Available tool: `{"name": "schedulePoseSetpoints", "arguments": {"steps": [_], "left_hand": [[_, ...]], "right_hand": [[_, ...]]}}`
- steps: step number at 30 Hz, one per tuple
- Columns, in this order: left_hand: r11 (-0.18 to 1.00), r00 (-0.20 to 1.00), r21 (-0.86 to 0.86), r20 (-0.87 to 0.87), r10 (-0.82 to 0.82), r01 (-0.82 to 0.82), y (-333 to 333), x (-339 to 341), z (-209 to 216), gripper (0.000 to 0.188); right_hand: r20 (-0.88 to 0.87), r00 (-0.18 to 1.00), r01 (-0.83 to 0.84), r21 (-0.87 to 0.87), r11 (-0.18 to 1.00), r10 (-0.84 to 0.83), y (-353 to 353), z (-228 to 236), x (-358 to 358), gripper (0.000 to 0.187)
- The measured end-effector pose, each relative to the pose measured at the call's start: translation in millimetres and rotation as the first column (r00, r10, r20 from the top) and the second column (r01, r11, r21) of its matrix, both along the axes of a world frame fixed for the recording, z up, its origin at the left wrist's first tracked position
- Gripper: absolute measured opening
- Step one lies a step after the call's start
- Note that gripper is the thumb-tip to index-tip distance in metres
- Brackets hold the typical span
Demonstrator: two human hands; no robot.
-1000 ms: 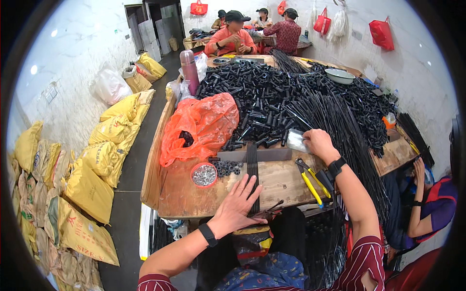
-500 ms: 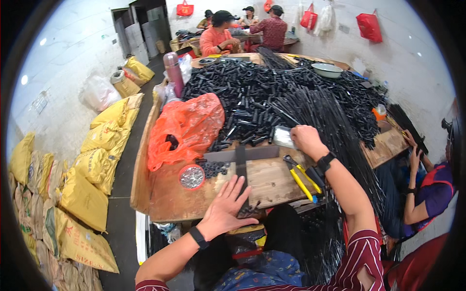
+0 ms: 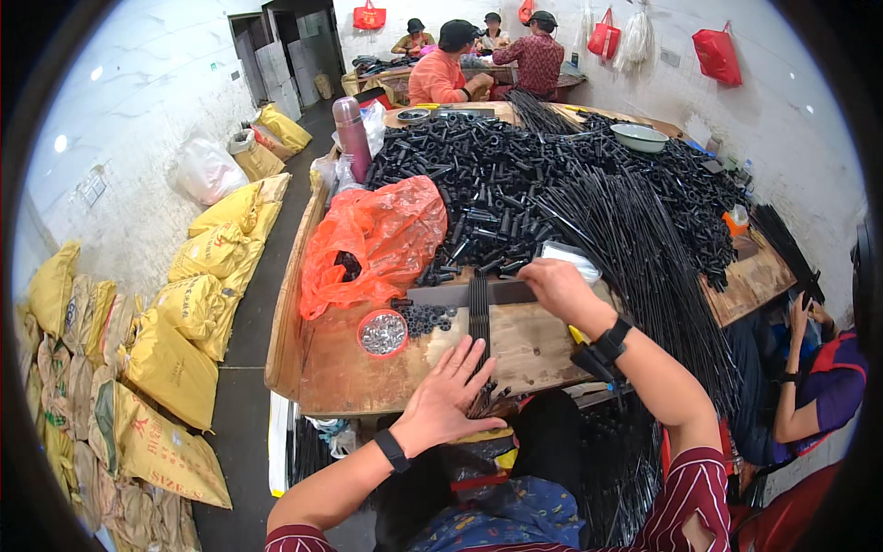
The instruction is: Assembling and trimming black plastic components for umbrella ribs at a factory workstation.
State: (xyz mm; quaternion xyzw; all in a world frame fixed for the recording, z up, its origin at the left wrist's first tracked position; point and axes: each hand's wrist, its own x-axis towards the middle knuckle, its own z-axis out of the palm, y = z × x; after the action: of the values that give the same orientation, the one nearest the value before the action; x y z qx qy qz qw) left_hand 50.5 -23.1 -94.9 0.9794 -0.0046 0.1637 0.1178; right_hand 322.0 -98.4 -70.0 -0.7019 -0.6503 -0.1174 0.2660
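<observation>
My left hand lies spread and flat, palm down, against the lower part of a row of thin black rods at the table's front edge. My right hand is bent, with thumb and fingers pressed together just right of the rods' upper ends; whatever they hold is too small to make out. Behind its knuckles lies a clear plastic packet. The yellow-handled pliers are mostly hidden by my right wrist. Left of the rods are small dark rings and a round red tub of small silvery metal pieces.
A heap of short black tubular parts covers the table's far half, with long black rods on the right. An orange plastic bag and a pink flask stand left. A co-worker sits at right; yellow sacks line the floor.
My right hand has moved left, away from the packet toward the rods, and its wrist now covers most of the pliers. My left hand stays spread at the rods. The whole view has shifted slightly.
</observation>
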Motion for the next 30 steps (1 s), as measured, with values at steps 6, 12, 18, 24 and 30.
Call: {"name": "schedulePoseSetpoints", "arguments": {"steps": [6,12,18,24,30], "left_hand": [[1.000,1.000,0.021,-0.017,0.016,-0.015,0,1,-1,0.088],[0.999,1.000,0.041,-0.017,0.018,-0.017,2,1,-1,0.091],[0.999,1.000,0.037,0.009,0.006,-0.007,3,1,-2,0.091],[0.999,1.000,0.032,-0.014,0.012,-0.012,2,2,-1,0.091],[1.000,1.000,0.027,-0.026,0.010,-0.009,3,2,0,0.097]], "right_hand": [[0.037,0.998,0.049,-0.070,0.996,-0.046,22,0,-1,0.016],[0.078,0.997,0.015,-0.078,0.997,-0.009,29,-3,2,0.016],[0.086,0.996,0.042,-0.103,0.994,-0.033,32,-4,0,0.017],[0.111,0.994,0.033,-0.088,0.996,-0.023,32,-6,0,0.018],[0.108,0.994,0.028,-0.093,0.995,-0.018,37,-3,-5,0.016]]}}
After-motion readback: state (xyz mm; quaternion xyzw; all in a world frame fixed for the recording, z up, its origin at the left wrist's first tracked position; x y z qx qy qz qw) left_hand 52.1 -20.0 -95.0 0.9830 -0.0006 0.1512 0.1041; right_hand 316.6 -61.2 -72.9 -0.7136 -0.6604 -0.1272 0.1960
